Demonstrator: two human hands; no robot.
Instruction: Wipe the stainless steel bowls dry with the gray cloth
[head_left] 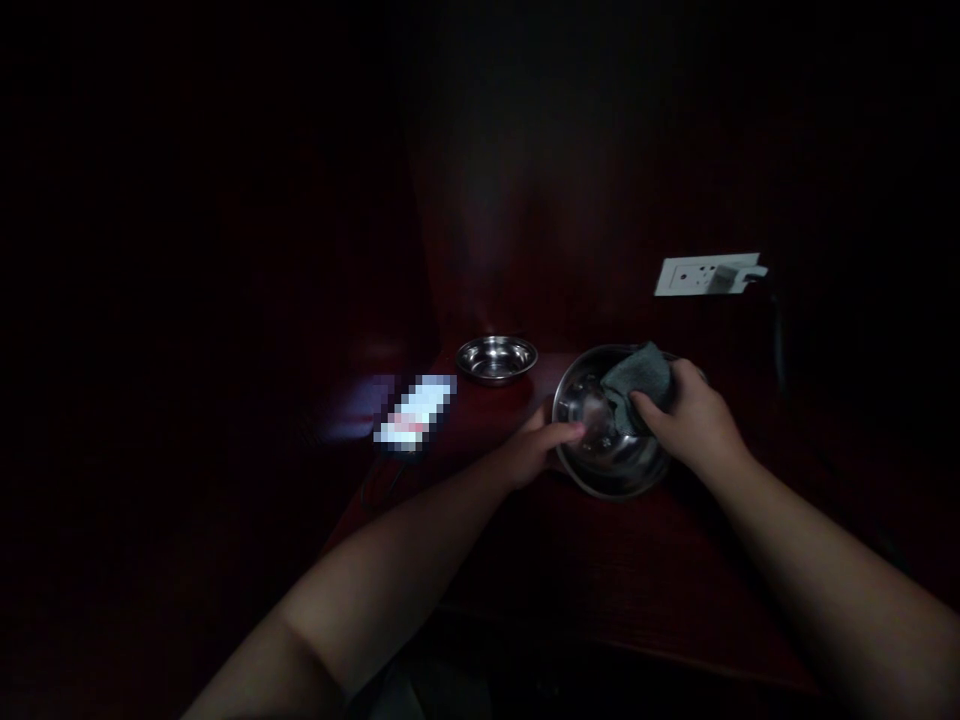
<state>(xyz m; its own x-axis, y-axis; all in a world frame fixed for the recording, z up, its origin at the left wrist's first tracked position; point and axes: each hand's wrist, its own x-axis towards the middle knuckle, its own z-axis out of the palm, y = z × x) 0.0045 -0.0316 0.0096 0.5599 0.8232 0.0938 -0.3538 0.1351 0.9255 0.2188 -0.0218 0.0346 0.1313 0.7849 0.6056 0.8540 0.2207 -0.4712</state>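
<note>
A large shiny metal bowl is tilted so that its inside faces me. My left hand grips its left rim, thumb inside and the other fingers hidden behind the wall. In my right hand is a folded grey-green cloth, pinched between thumb and fingers at the bowl's upper right. The cloth lies over the rim and reaches into the bowl. Whether the bowl's underside touches the table cannot be seen.
A smaller, shallow metal bowl stands at the back of the dark red table. Left of it lies a phone with a lit, blurred screen and a cable. On the back wall is a white socket panel with a plug in it.
</note>
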